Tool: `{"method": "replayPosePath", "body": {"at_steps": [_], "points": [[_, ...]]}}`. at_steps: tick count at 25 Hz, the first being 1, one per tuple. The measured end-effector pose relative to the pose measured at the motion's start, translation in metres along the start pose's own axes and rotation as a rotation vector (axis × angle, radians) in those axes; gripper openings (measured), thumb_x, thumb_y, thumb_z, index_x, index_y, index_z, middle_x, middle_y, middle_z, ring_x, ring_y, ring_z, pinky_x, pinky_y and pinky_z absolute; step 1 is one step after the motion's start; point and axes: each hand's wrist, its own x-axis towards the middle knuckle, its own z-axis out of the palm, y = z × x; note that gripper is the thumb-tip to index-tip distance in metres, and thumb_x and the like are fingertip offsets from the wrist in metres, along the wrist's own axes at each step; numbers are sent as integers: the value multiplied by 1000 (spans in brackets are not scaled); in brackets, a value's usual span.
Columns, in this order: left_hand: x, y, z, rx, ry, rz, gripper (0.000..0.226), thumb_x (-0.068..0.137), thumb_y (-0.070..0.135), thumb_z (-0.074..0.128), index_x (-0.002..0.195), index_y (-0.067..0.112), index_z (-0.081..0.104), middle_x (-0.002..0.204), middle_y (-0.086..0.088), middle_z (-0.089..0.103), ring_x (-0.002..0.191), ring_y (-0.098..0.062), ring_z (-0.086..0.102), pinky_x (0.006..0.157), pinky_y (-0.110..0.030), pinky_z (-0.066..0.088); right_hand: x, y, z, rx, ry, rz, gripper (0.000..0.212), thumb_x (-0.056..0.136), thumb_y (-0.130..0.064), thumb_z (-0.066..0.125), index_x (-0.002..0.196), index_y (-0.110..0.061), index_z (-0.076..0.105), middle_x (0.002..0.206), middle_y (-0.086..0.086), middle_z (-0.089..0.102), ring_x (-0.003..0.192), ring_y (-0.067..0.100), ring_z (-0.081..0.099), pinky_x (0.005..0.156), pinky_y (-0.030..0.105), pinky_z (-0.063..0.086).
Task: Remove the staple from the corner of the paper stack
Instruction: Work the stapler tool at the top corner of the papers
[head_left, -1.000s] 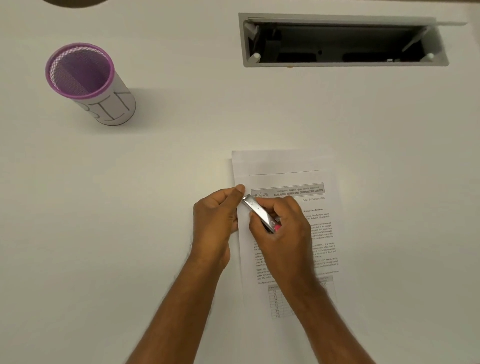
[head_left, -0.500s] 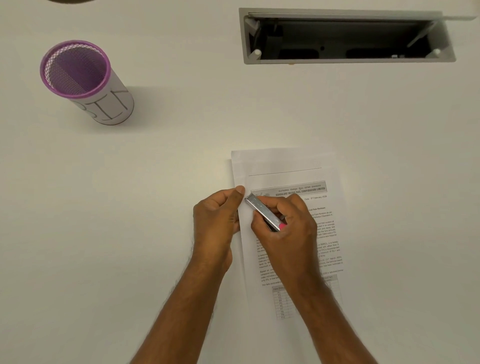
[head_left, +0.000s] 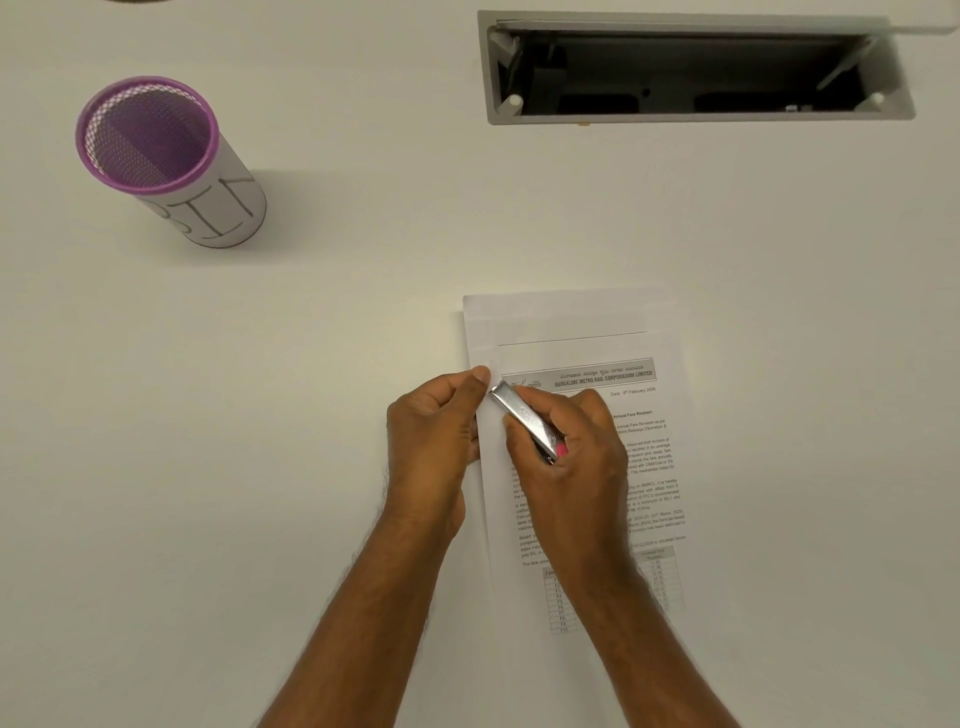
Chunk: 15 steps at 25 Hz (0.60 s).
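paper stack (head_left: 582, 338), one; left hand (head_left: 436, 441) pinches edge; right hand (head_left: 566, 467) grips one stapler (head_left: 527, 421).

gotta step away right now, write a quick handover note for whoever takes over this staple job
Left hand: curled, fingertips pinning the left edge of the paper stack.
Right hand: gripping the metal staple remover, its tip at the stack's left margin beside the left fingertips.
Stack lies flat on the white desk.
Done: tool positioned.
The staple itself is hidden, so whether it is out cannot be told.
Left: pry it free, lift it clear.
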Motion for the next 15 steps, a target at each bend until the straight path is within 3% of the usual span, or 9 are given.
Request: {"method": "replayPosePath", "body": {"at_steps": [3, 7, 15], "points": [[-1, 2, 1, -3, -8, -2, 41, 95, 31, 70, 58, 48, 78, 65, 16, 78, 59, -5, 75, 51, -15, 55, -2, 1, 2, 15, 2, 7, 35, 93, -23, 75, 127, -19, 72, 106, 2, 63, 94, 21, 66, 73, 40, 64], [-2, 0, 1, -12, -2, -11, 41, 95, 32, 70, 57, 45, 78, 65, 15, 78, 61, -7, 77, 51, -15, 55, 0, -3, 6, 25, 11, 36, 37, 92, -26, 74, 128, -17, 72, 113, 5, 66, 100, 21, 66, 81, 40, 64], [-2, -2, 1, -60, 24, -38, 30, 92, 32, 73, 64, 38, 80, 76, 12, 82, 73, -13, 80, 55, -20, 59, 2, 2, -7, 33, -9, -6, 33, 87, -17, 81, 119, -15, 76, 101, 2, 65, 83, 10, 66, 70, 9, 56]]}}
